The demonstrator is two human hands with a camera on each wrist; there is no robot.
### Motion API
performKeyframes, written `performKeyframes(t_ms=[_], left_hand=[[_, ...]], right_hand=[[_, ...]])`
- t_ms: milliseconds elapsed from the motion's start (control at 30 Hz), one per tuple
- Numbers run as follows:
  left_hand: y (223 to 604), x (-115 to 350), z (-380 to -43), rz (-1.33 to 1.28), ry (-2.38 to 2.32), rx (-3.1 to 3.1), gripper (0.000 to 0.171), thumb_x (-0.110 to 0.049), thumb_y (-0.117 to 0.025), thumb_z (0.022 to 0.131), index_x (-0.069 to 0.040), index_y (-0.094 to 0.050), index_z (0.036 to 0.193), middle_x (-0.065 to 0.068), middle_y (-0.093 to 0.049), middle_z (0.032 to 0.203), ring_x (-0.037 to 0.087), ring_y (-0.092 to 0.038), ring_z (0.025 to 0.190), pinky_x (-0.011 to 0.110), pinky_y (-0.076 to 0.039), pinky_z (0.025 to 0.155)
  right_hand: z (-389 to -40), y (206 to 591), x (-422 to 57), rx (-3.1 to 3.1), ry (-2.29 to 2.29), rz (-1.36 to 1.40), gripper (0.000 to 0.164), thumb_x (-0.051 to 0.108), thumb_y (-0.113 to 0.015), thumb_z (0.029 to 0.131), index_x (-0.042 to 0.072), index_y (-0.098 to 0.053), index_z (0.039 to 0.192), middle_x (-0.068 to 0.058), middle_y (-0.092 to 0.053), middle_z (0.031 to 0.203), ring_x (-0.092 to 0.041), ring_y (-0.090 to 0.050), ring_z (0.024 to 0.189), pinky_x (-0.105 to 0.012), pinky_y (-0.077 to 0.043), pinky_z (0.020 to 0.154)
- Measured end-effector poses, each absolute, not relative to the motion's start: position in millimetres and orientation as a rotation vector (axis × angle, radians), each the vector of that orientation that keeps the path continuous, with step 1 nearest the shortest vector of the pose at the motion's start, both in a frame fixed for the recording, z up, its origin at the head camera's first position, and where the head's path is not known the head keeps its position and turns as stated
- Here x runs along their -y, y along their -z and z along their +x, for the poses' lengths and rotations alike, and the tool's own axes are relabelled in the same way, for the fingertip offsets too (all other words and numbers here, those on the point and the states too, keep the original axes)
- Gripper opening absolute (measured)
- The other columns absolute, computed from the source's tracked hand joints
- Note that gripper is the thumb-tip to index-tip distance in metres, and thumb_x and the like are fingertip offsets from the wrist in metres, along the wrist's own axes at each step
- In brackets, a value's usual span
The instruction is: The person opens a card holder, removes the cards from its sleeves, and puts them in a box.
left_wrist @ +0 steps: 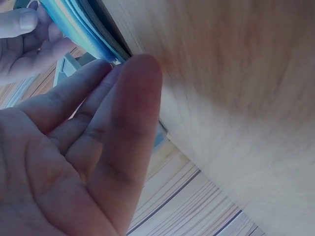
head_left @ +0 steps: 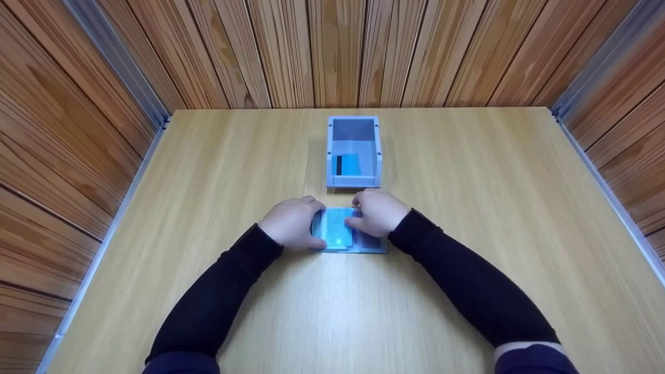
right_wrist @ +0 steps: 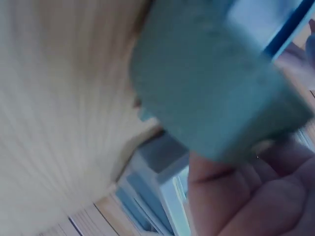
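A flat blue folding holder, like a card wallet with several thin layers [head_left: 338, 228], lies opened on the table in the head view. My left hand [head_left: 293, 223] holds its left side, thumb at the near edge and fingers at the far edge. In the left wrist view the left hand [left_wrist: 83, 132] reaches the layered edge [left_wrist: 91, 32]. My right hand [head_left: 379, 212] is over the holder's right part, thumb and fingers at a leaf. In the right wrist view, a blurred teal leaf [right_wrist: 211, 88] is pinched by the right hand [right_wrist: 256, 196].
Beyond the holder stands a grey-blue open-topped bin [head_left: 354, 181]. A blue card with a black stripe [head_left: 349, 164] lies inside it. The wooden table [head_left: 467, 208] is bordered by plank walls [head_left: 337, 52] at the back and sides.
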State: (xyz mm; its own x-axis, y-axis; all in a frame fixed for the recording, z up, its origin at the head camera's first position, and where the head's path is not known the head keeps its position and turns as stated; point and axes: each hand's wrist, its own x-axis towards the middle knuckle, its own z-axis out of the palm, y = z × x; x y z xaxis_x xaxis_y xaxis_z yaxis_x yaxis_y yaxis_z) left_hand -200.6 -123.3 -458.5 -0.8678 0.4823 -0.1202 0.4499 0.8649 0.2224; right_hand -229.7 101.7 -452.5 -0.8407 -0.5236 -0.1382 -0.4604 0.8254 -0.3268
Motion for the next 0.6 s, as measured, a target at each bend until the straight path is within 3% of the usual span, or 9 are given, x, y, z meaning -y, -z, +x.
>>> performKeyframes(t_ms=[300,600], left_hand=[[460.3,120.7,-199.7,0.697,-0.276,-2.855,0.083,-0.061,-0.078,0.070,-0.011,-0.058,0.134,0.002,-0.062,0.117,0.017,-0.058,0.100,0.037,-0.049,0.093],[458.2,121.4,-200.4,0.694,-0.267,-2.858,0.083,-0.059,-0.079,0.070,-0.011,-0.058,0.134,0.003,-0.063,0.117,0.017,-0.058,0.100,0.038,-0.049,0.093]], right_hand=[[-220.5,459.3,-97.9,-2.858,0.423,-0.759,0.049,0.045,-0.070,0.085,0.001,-0.070,0.108,-0.011,-0.068,0.096,-0.025,-0.063,0.087,-0.041,-0.053,0.082],[-217.5,461.5,-92.0,-2.845,0.498,-0.721,0.042,0.041,-0.069,0.087,0.002,-0.065,0.101,-0.004,-0.060,0.079,-0.022,-0.057,0.074,-0.040,-0.050,0.073]])
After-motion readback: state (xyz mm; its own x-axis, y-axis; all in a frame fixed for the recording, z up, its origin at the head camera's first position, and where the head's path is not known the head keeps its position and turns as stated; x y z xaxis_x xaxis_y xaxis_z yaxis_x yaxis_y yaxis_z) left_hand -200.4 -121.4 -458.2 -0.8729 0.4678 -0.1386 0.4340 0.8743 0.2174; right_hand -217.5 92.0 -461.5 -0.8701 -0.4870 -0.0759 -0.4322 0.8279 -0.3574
